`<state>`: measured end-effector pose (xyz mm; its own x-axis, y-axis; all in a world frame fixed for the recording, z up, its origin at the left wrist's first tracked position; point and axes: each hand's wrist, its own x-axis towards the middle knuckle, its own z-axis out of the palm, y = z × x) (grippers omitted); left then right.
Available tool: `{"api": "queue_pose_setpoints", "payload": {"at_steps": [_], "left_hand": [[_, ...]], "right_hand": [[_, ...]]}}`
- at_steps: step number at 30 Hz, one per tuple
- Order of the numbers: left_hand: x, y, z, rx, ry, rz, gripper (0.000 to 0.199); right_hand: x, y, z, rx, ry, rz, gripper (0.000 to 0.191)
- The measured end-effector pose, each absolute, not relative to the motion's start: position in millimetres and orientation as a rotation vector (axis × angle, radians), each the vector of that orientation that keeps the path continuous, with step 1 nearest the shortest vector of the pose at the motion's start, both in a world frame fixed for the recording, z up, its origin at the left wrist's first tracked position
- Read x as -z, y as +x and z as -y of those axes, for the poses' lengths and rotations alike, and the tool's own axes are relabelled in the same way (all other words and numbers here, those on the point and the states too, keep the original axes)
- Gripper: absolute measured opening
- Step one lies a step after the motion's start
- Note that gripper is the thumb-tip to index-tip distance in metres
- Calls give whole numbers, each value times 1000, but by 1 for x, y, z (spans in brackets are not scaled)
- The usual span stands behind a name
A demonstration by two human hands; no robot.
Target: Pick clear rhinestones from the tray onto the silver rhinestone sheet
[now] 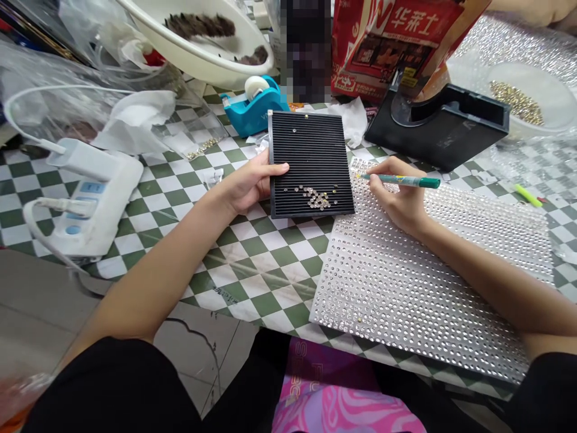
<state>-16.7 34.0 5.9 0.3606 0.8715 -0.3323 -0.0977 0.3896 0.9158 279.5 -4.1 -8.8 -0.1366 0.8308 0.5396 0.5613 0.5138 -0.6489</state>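
My left hand (250, 186) grips the left edge of a black ridged tray (311, 144), holding it on the table. A small cluster of clear and gold rhinestones (317, 198) lies in the tray's grooves, with a few loose stones near the top. My right hand (396, 198) holds a green pen-shaped pick (406, 181), its yellow tip pointing left just beside the tray. That hand rests on a large sheet of clear rhinestones in neat rows (406, 282), which lies next to the tray.
A checkered green-and-white tablecloth (265, 270) covers the table. Around it are a white power strip (85, 192), a teal tape dispenser (255, 105), a white basin (198, 42), a black stand (442, 126), a red packet (387, 42) and a bowl of gold stones (518, 102).
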Motion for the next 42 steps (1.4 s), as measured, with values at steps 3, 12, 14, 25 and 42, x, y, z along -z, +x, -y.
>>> {"api": "queue_pose_setpoints", "payload": {"at_steps": [3,12,14,25,42], "left_hand": [[-5,-17,-35,-777,947,-985,65],[-5,-16,-33,-788,943,-972,66],[-5,-16,-33,-786,949,-981,67],[-1,-16,-34,-793,931,-964,66],[-7,-13,-32,-782,941,-985,73]], "right_hand": [[9,278,3,-372,-1141,1812,11],[1,275,12,-324,-1058,1879,7],[-1,271,18,-421,-1023,1920,9],[-1,271,25,-653,-906,2009,10],[-2,270,25,-629,-950,2053,8]]}}
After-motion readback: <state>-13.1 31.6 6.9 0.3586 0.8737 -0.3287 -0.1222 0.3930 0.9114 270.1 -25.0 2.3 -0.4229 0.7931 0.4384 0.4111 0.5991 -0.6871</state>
